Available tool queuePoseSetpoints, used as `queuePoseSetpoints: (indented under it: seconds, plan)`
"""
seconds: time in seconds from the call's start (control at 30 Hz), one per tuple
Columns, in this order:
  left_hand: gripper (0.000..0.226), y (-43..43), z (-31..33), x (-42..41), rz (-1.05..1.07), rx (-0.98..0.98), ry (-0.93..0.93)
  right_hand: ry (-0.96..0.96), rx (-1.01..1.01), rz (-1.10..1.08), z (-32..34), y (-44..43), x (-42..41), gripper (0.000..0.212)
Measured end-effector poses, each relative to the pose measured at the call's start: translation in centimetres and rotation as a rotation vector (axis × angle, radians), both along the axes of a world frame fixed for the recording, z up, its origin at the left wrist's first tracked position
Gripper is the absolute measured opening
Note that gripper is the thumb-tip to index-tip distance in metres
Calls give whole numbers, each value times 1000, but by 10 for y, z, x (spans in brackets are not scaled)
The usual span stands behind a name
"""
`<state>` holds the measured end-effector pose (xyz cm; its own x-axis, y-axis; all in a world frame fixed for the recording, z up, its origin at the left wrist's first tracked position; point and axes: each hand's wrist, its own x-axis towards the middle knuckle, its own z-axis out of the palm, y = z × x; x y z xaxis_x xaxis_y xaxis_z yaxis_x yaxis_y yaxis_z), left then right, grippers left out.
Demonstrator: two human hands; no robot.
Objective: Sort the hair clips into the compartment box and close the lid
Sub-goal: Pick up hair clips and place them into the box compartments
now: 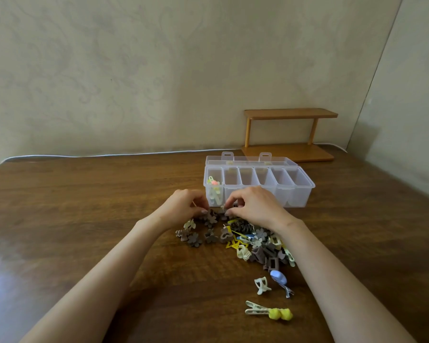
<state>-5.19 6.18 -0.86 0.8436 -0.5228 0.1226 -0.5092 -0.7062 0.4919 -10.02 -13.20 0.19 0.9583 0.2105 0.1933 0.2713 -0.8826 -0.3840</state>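
A clear plastic compartment box (300,194) stands open on the table, its lid (248,160) folded back behind it. Its leftmost compartment holds a few pale clips with a pink one (214,186); the other compartments look empty. A pile of brown, cream and yellow hair clips (248,240) lies in front of the box. My left hand (185,205) sits with curled fingers on brown flower clips (209,217) at the pile's far left. My right hand (254,205) pinches a small clip (224,207) just in front of the box.
A small wooden two-tier shelf (290,134) stands behind the box against the wall. A white cable (97,154) runs along the table's back edge. Loose clips lie nearer me: a cream claw (261,285), a blue clip (279,278), a yellow pom-pom clip (270,312).
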Motion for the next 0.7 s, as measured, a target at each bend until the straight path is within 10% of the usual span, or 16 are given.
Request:
queuePoseSetpoints:
  seconds: [0.7]
  plan:
    - [19, 4, 4, -2, -60, -4, 75, -46, -26, 165, -5, 15, -3, 21]
